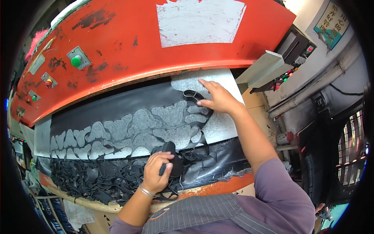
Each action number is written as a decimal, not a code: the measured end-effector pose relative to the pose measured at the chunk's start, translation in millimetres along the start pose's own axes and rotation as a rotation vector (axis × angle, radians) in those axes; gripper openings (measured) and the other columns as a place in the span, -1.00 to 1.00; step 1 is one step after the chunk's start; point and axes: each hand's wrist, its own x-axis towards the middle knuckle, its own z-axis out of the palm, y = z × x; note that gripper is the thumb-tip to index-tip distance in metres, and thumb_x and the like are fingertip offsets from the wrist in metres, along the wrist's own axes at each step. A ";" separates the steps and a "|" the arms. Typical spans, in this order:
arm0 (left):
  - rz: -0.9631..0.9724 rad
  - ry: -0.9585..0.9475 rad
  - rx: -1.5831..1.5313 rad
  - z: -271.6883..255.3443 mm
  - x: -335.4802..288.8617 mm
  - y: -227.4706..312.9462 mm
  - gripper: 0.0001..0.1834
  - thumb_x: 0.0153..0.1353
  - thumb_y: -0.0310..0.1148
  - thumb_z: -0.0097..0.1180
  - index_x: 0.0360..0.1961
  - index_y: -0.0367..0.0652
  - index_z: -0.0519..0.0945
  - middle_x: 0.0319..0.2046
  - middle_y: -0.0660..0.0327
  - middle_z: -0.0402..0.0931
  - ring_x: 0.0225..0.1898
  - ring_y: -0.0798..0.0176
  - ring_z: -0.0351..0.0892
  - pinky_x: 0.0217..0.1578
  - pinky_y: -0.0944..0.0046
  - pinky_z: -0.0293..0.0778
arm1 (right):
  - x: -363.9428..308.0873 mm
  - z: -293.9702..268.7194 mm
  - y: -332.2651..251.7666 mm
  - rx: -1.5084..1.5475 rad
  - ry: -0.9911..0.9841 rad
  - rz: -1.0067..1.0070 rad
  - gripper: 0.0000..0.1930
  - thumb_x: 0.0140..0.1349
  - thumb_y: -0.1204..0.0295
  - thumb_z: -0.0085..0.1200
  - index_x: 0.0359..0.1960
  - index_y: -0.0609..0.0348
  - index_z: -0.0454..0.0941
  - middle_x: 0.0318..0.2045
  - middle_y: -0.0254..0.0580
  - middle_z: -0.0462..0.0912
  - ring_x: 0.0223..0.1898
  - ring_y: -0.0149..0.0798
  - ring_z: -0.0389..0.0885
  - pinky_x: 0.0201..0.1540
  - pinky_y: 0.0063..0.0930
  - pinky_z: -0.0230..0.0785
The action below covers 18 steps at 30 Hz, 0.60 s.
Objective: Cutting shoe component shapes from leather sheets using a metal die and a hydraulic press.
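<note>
A black sheet (117,103), perhaps leather or rubber, lies on the pale cutting board (224,124), its near part full of cut-out holes. My left hand (156,171) grips a stack of black cut pieces (174,158) over the sheet's near edge. On the sheet's right end stands a curved metal cutting die (191,93). Right beside it is my right hand (220,97), with fingers stretched and spread and the thumb at the die's near right end. Whether the thumb presses on the die or only rests against it, I cannot tell.
An orange-red press beam (128,54) spans the far side, with a green button (76,61) and a red knob (48,83). A heap of black scrap strips (93,175) lies along the near edge. A grey bracket (267,68) juts out at the right.
</note>
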 end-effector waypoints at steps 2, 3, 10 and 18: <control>-0.074 0.029 -0.051 1.7 -9.2 -9.9 -0.90 0.19 -0.43 0.11 -0.40 -0.23 0.49 -0.25 0.06 0.62 -0.13 -0.02 0.60 -0.04 0.07 0.43 | 0.1 7.2 12.0 -0.006 -0.106 -0.096 -0.27 0.07 0.33 0.28 0.31 0.06 0.25 0.18 0.12 0.41 0.17 0.04 0.37 0.23 -0.23 0.24; -0.158 0.050 -0.090 0.4 -12.1 -15.4 -0.90 0.19 -0.43 0.11 -0.39 -0.24 0.49 -0.26 0.07 0.62 -0.15 0.00 0.60 -0.07 0.10 0.44 | -3.2 13.6 10.4 0.045 -0.201 -0.094 -0.29 0.07 0.37 0.26 0.30 0.00 0.28 0.19 0.08 0.42 0.16 0.02 0.37 0.25 -0.24 0.23; -0.126 0.000 -0.070 -7.6 -12.0 -27.5 -0.88 0.25 -0.44 0.05 -0.35 -0.30 0.50 -0.28 0.02 0.61 -0.20 0.05 0.61 -0.13 0.20 0.47 | -11.8 45.8 32.8 0.112 0.066 -0.080 -0.46 0.08 0.39 0.24 0.17 -0.06 0.48 -0.07 -0.10 0.56 0.04 -0.07 0.44 0.14 -0.30 0.27; -0.232 0.041 -0.212 -1.7 -13.2 -35.1 -0.87 0.22 -0.40 0.09 -0.36 -0.27 0.54 -0.32 0.06 0.61 -0.26 0.03 0.60 -0.20 0.19 0.46 | -12.9 58.4 42.1 0.035 0.217 -0.106 -0.64 0.02 0.35 0.28 -0.10 0.10 0.63 -0.14 -0.05 0.61 -0.04 -0.05 0.53 0.05 -0.27 0.39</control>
